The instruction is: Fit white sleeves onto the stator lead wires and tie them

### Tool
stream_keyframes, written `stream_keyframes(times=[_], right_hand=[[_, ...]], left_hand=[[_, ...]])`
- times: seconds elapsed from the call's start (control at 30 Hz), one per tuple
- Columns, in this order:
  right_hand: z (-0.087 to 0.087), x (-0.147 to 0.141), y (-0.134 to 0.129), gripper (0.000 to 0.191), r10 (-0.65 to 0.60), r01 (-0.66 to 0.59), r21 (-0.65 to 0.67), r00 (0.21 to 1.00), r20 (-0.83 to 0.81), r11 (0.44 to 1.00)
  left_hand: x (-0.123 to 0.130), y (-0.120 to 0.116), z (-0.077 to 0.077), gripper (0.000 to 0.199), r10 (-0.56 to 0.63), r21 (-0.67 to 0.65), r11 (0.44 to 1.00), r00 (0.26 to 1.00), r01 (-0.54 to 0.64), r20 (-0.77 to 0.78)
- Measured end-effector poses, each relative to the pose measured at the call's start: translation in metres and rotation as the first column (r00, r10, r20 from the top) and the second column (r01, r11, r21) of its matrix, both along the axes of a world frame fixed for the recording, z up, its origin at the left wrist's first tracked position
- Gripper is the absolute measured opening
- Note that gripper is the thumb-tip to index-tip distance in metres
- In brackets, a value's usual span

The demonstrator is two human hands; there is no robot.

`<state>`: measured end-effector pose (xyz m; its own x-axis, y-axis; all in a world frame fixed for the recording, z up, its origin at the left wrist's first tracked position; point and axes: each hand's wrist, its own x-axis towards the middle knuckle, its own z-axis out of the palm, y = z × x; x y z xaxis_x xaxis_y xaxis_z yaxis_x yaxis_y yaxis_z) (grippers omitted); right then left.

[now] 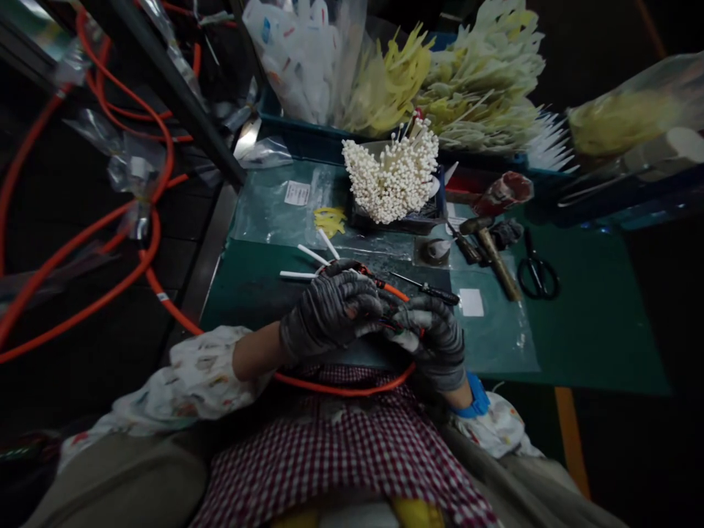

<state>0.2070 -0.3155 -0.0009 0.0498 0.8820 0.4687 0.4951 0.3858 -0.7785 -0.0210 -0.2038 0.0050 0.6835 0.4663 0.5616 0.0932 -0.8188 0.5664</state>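
My left hand [338,308], in a grey striped glove, is closed around a cable bundle near the bench's front edge. Close beside it, my right hand [434,334], gloved too, has its fingers wrapped on the same work. The orange cable [346,391] loops below both hands, across the checked apron. White sticks [300,276] poke out to the left beyond my left hand. Just past the hands lies a screwdriver [437,293] with a black handle. What sits between my fingertips is small and partly hidden.
A box of white-tipped sticks [390,180] stands behind the hands. Right of it lie a hammer [498,260] and black scissors [537,275]. Bins of yellow and white ties [478,81] line the back. Orange cable coils [159,220] hang at left beside a metal post.
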Motion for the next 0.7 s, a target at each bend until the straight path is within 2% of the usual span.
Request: stream_keyframes(times=[0.07,0.13,0.2,0.27,0.33,0.37,0.43,0.47,0.57,0.63,0.7], right_hand=[[-0.001,-0.006,0.003,0.003,-0.06,0.06,0.034,0.998,-0.006,0.998],[-0.005,-0.013,0.008,0.003,-0.12,0.123,0.073,0.992,-0.045,0.99],[-0.011,-0.022,0.016,0.008,-0.17,0.187,0.111,0.975,-0.145,0.976],[-0.016,-0.033,0.024,0.014,-0.214,0.253,0.103,0.932,-0.292,0.962],[-0.02,-0.044,0.031,0.02,-0.236,0.281,0.045,0.874,-0.426,0.959],[-0.022,-0.05,0.033,0.023,-0.235,0.269,0.004,0.848,-0.475,0.963],[-0.025,-0.058,0.035,0.027,-0.194,0.183,-0.076,0.809,-0.555,0.98],[-0.026,-0.06,0.035,0.029,-0.162,0.118,-0.113,0.79,-0.592,0.987],[-0.034,-0.059,0.031,0.031,-0.084,-0.054,-0.185,0.744,-0.663,0.981],[-0.039,-0.053,0.029,0.034,-0.058,-0.109,-0.204,0.741,-0.669,0.973],[-0.043,-0.046,0.028,0.035,-0.045,-0.128,-0.21,0.749,-0.661,0.969]], left_hand=[[0.006,-0.009,-0.003,0.005,0.099,0.114,0.988,0.995,-0.102,0.027],[0.012,-0.02,-0.007,0.003,0.162,0.16,0.971,0.983,-0.175,0.091],[0.009,-0.025,-0.008,0.008,0.173,0.163,0.968,0.976,-0.193,0.129],[-0.004,-0.017,-0.005,0.013,0.177,0.066,0.981,0.98,-0.184,0.088],[-0.026,0.009,0.0,0.021,0.247,-0.119,0.961,0.968,-0.249,-0.032],[-0.037,0.027,0.003,0.029,0.326,-0.174,0.924,0.939,-0.34,-0.106],[-0.054,0.073,0.005,0.034,0.467,-0.207,0.823,0.837,-0.53,-0.285],[-0.058,0.096,0.004,0.033,0.481,-0.198,0.8,0.802,-0.567,-0.353],[-0.049,0.155,-0.006,0.033,0.428,-0.179,0.775,0.712,-0.606,-0.556],[-0.03,0.178,-0.012,0.04,0.403,-0.077,0.772,0.578,-0.631,-0.71],[-0.011,0.192,-0.016,0.042,0.372,-0.01,0.79,0.49,-0.614,-0.788]])
